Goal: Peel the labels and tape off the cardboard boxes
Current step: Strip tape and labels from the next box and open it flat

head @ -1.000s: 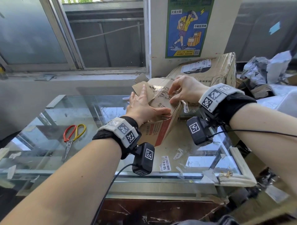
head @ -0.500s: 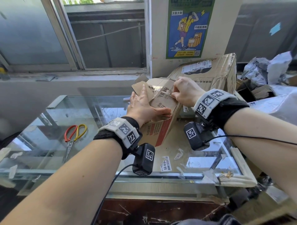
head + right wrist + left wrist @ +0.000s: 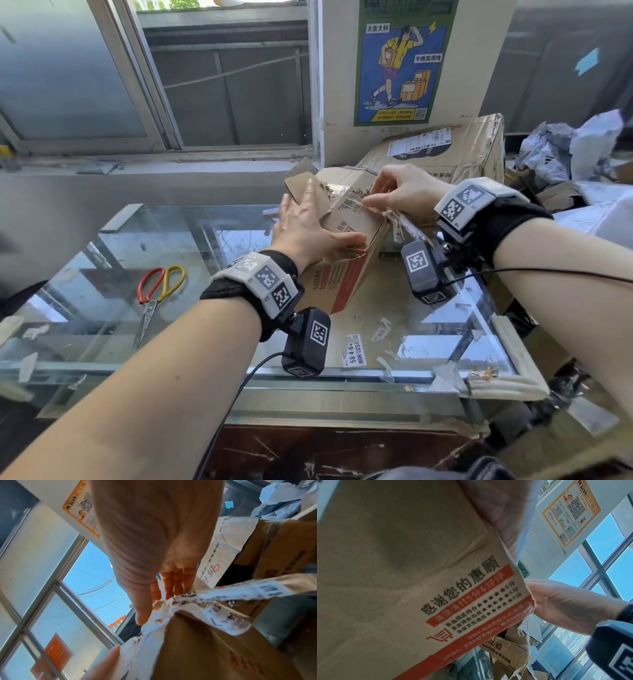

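My left hand point(image 3: 310, 228) lies flat, bracing the box point(image 3: 346, 240); my right hand point(image 3: 400, 192) pinches the half-peeled label point(image 3: 202, 601). Pulling fast could shred it, I think.

Head cam looks down-fwd over both arms; wrist cams look up, v. close, sharing the cardboard box point(image 3: 346, 240).

Since a second ago the right hand point(image 3: 404, 192) has shifted from the small box's point(image 3: 346, 270) near edge toward its top middle, pinching the torn label strip point(image 3: 197, 601).
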{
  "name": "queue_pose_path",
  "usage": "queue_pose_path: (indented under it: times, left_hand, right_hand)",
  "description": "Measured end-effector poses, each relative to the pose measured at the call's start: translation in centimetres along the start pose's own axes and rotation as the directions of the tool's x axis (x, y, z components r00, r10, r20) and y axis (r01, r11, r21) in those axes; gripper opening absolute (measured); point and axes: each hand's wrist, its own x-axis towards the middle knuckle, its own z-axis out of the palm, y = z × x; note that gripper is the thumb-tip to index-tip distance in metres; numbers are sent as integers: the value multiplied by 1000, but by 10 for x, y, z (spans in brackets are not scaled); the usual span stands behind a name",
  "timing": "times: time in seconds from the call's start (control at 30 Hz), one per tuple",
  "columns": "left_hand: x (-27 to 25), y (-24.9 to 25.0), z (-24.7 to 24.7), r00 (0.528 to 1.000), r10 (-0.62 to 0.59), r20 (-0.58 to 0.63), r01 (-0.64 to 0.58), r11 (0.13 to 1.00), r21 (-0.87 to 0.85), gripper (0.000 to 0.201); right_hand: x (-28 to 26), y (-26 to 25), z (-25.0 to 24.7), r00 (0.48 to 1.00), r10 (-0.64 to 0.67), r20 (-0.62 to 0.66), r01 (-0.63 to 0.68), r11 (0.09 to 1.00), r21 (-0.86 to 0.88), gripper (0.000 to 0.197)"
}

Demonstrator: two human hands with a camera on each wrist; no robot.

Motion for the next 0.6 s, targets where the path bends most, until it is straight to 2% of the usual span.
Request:
queue_pose_path:
  times: [0.07,0.13,0.17,0.23,0.3,0.33,0.4,0.5,0.6]
  left_hand:
    - [2,-1,0,1000,0,-3,0,1000,4,139]
    - [1,0,1,1000,-4,8,4,1000,0,140]
    - [0,1,1,1000,-2,12,2,1000,-1,139]
    - [-1,2,1,1000,9,15,-9,1000,14,138]
    - [-3,4,2,1000,21,19,-22,999,36,136]
    - [-4,4,2,999,27,21,-28,999,41,136]
    - [-6,5,2,999,36,22,-37,998,44,135]
    - [-7,5,1,999,33,25,-34,998,45,135]
    - [-7,6,2,999,30,29,-31,999,41,134]
  right_hand:
    - [1,-3,0,1000,12,6,-13,988,152,22]
    - [1,-8,1,999,53,2,-51,954,295,29]
    - [1,-10,1,999,54,-6,-50,957,285,34]
    - [4,-11,5,999,-10,-37,12,998,61,38]
    - [8,-11,9,994,-83,-67,68,976,-205,37]
    - [9,-11,11,992,-107,-69,84,956,-280,34]
    - [11,-13,12,991,-117,-65,90,942,-324,27]
    - [13,-13,9,994,-100,-34,85,952,-293,17]
    - [16,-11,6,996,-88,10,87,941,-327,15]
